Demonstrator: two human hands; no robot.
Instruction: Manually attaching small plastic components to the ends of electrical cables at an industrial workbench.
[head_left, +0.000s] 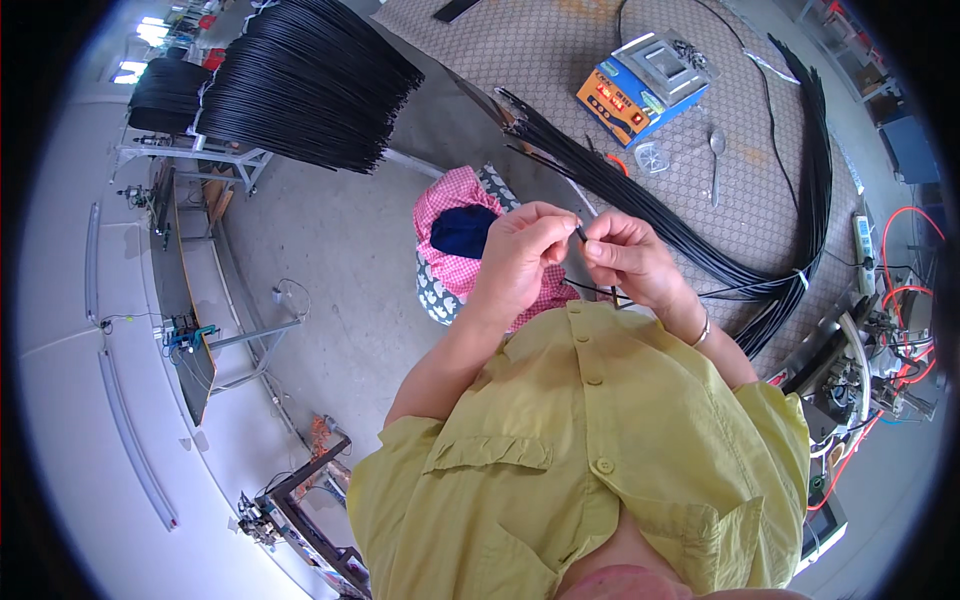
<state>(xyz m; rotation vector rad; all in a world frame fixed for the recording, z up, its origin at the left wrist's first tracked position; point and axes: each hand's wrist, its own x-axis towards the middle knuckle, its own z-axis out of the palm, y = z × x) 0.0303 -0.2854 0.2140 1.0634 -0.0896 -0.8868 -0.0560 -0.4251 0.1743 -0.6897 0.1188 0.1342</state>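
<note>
In front of my chest, both hands meet at the end of a thin black cable (583, 234). My left hand (527, 252) is closed, with thumb and forefinger pinched at the cable's tip. Just beside it, my right hand (640, 262) pinches the same cable a little further down. Part of the cable hangs below the right fingers toward my shirt. Whatever detail lies between the fingertips is too small to make out. A long bundle of black cables (660, 208) lies curved on the patterned table (560, 60), close to my right hand.
A blue and orange box-shaped device (640, 95) with a metal top stands on the table. Near it are a spoon (716, 165) and a small clear dish (652, 157). Pink checked cloth (450, 200) is below my left hand. Black cables (300, 85) hang on a rack at far left.
</note>
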